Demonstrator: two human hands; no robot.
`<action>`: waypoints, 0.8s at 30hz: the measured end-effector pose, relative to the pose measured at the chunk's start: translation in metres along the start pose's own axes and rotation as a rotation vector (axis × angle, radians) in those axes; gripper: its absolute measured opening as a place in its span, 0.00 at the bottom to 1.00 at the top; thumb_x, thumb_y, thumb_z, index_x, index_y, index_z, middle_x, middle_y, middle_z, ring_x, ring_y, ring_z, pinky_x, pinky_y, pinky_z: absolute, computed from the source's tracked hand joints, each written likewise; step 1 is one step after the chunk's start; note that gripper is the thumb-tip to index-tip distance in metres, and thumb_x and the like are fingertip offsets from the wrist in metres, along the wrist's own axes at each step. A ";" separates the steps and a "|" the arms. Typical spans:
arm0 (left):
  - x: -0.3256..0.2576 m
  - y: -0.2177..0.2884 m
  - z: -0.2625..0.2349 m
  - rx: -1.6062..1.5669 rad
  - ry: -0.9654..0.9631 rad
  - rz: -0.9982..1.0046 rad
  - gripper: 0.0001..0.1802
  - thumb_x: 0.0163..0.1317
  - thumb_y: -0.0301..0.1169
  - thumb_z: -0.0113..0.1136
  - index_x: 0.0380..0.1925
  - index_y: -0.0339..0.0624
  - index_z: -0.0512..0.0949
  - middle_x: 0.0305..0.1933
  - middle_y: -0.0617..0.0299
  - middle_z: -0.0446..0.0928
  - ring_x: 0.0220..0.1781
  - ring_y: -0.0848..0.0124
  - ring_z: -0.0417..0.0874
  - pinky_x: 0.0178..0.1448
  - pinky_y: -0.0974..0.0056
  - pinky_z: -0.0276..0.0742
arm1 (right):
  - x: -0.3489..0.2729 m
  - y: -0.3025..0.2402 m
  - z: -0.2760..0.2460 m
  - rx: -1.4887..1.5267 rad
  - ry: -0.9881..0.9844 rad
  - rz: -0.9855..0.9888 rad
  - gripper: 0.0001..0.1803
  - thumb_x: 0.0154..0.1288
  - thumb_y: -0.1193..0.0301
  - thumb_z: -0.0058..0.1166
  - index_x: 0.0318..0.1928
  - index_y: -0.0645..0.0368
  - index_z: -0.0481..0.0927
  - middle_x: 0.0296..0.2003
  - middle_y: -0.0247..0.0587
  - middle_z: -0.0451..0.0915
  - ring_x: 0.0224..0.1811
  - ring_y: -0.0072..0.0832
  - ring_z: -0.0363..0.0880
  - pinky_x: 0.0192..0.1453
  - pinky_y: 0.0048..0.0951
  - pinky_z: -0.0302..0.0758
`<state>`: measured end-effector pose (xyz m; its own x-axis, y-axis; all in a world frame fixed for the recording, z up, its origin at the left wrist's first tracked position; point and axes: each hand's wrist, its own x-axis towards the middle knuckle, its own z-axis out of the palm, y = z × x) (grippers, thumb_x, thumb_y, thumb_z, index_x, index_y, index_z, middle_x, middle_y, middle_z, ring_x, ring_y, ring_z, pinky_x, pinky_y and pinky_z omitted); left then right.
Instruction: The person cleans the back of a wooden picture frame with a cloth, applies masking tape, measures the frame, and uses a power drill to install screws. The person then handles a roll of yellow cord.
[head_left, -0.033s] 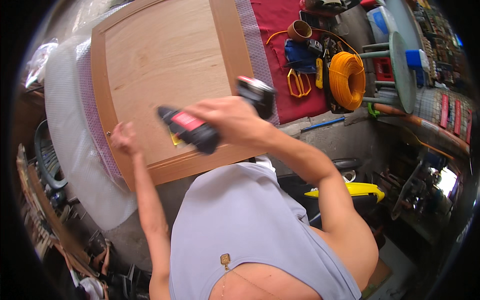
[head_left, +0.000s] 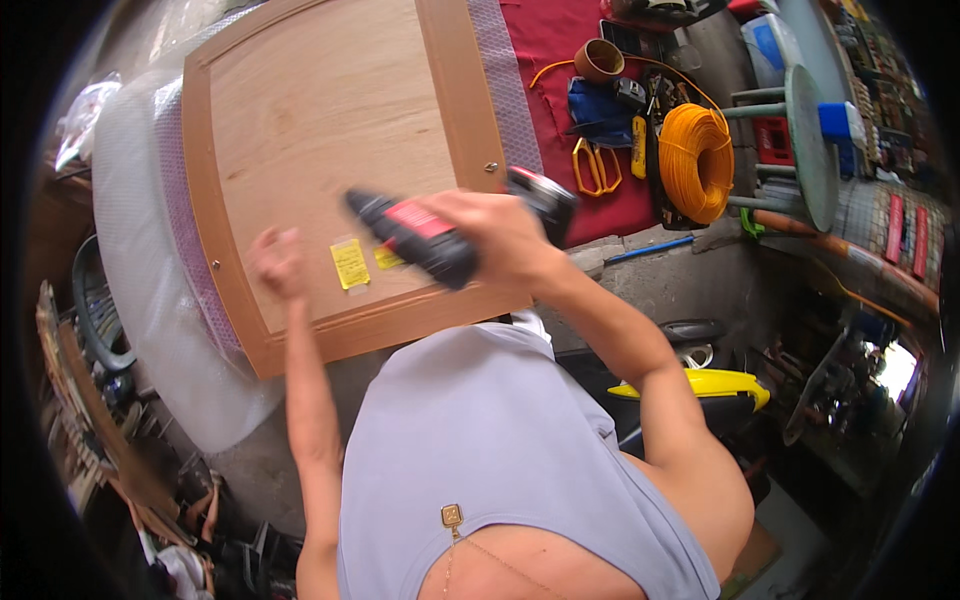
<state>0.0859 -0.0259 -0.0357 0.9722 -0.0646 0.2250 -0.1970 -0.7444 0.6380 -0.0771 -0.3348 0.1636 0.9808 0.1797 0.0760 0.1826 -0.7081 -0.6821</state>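
Note:
My right hand grips a black and red cordless drill, held above a framed wooden panel with its nose pointing left. Slightly blurred, my left hand is over the panel's lower left part, fingers curled together; whatever they may hold is hidden. Between the hands, a yellow label is stuck to the panel, and a second yellow label shows partly behind the drill. A small metal fitting sits in the left frame rail, another metal fitting in the right rail.
Bubble wrap lies under the panel and hangs off at left. On the red cloth at right are yellow-handled scissors, a coil of orange line and a tape roll. Beyond lies a tipped green stool.
My left hand has moved right, off the left rail, uncovering the fitting there. The drill has moved right with my right hand, exposing the labels and the right-hand fitting.

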 end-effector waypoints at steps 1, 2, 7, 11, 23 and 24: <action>-0.028 0.033 0.033 -0.152 -0.143 0.003 0.20 0.54 0.38 0.68 0.42 0.37 0.78 0.42 0.53 0.79 0.47 0.60 0.78 0.54 0.58 0.73 | -0.033 0.024 -0.005 -0.015 0.022 0.032 0.34 0.42 0.72 0.67 0.56 0.59 0.74 0.44 0.44 0.80 0.45 0.39 0.81 0.47 0.35 0.78; -0.064 0.112 0.062 -0.135 -0.252 0.092 0.20 0.53 0.38 0.68 0.42 0.38 0.79 0.41 0.54 0.79 0.47 0.60 0.78 0.54 0.57 0.72 | -0.075 0.073 -0.008 -0.010 0.032 0.034 0.35 0.42 0.73 0.66 0.56 0.58 0.73 0.44 0.43 0.79 0.45 0.39 0.81 0.47 0.36 0.78; -0.112 0.245 0.150 -0.078 -0.253 0.321 0.17 0.51 0.35 0.69 0.39 0.41 0.79 0.36 0.57 0.77 0.42 0.59 0.76 0.50 0.55 0.71 | -0.148 0.163 -0.015 -0.145 0.201 0.268 0.37 0.40 0.76 0.63 0.58 0.54 0.72 0.47 0.42 0.77 0.47 0.40 0.79 0.48 0.37 0.77; -0.116 0.241 0.165 -0.056 -0.236 0.236 0.13 0.51 0.33 0.68 0.35 0.42 0.79 0.35 0.57 0.76 0.40 0.59 0.76 0.49 0.55 0.71 | -0.164 0.195 0.007 -0.252 0.317 0.460 0.40 0.38 0.79 0.61 0.60 0.51 0.72 0.49 0.41 0.74 0.48 0.42 0.77 0.48 0.39 0.76; -0.112 0.250 0.168 0.093 -0.367 0.076 0.10 0.51 0.32 0.63 0.33 0.45 0.75 0.38 0.58 0.73 0.47 0.58 0.73 0.52 0.51 0.66 | -0.124 0.175 -0.008 -0.262 0.340 0.456 0.35 0.42 0.77 0.57 0.58 0.50 0.74 0.55 0.46 0.69 0.60 0.45 0.65 0.61 0.45 0.64; -0.113 0.253 0.169 0.091 -0.348 0.083 0.10 0.51 0.32 0.63 0.33 0.45 0.75 0.39 0.58 0.73 0.47 0.58 0.73 0.52 0.51 0.66 | -0.112 0.175 -0.004 -0.235 0.341 0.386 0.32 0.43 0.76 0.58 0.56 0.50 0.75 0.54 0.45 0.70 0.59 0.44 0.66 0.60 0.44 0.64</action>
<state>-0.0521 -0.3192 -0.0245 0.9412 -0.3380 -0.0006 -0.2806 -0.7823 0.5562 -0.1543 -0.4818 0.0383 0.9390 -0.3257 0.1101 -0.2218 -0.8185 -0.5301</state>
